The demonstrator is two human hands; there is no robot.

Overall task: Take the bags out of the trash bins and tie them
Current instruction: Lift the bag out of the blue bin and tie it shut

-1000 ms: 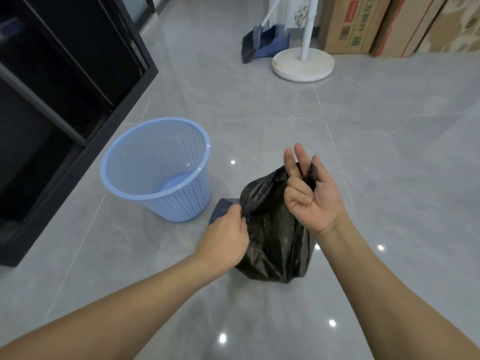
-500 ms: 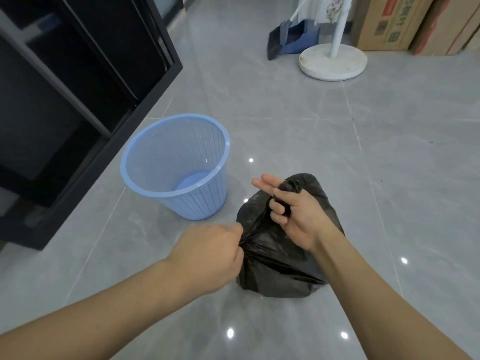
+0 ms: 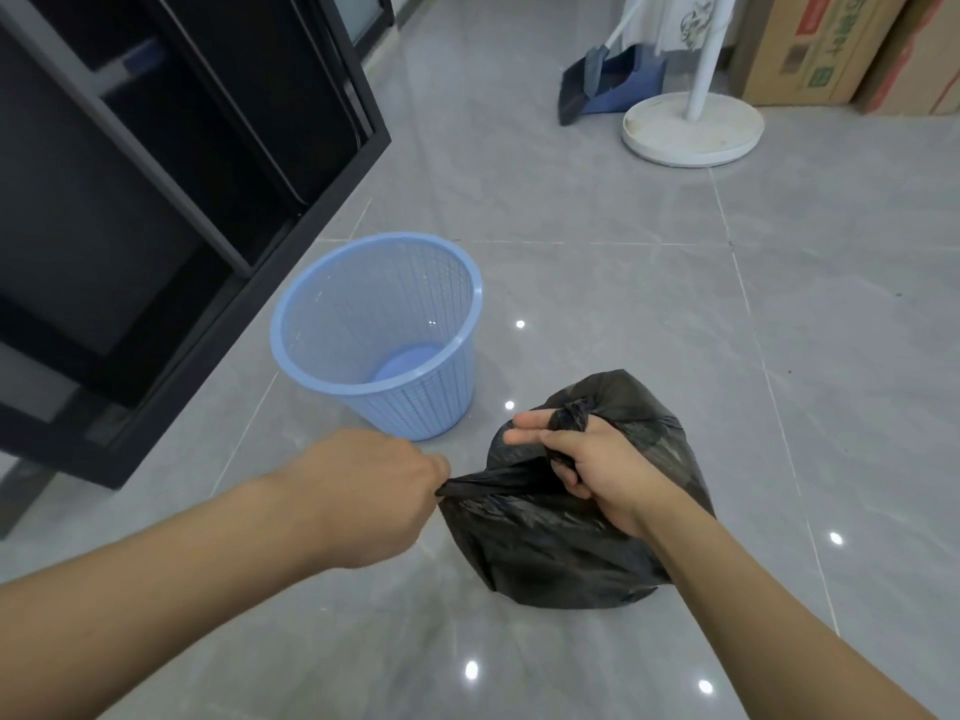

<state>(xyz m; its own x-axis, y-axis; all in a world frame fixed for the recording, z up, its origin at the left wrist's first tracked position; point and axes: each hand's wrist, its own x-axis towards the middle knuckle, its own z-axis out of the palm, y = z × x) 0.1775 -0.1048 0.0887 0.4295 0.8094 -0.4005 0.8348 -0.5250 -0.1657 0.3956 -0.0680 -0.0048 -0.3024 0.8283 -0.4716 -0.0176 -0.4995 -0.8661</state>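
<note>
Your black trash bag (image 3: 550,543) sits on the grey tiled floor (image 3: 597,210), out of the blue mesh bin (image 3: 384,335), which stands upright and bare just to the bag's left. One twisted strand of the bag's mouth stretches sideways, running left to your left hand (image 3: 379,498), whose fingers are curled around its end. Your right hand (image 3: 587,457) grips the other bunched tail at the bag's top, two fingers sticking straight out leftward. A black shelf unit (image 3: 171,200) lines the left side. Farther back stand a white round stand base (image 3: 693,127), a blue dustpan with broom (image 3: 608,83) and cardboard boxes (image 3: 831,49).
</note>
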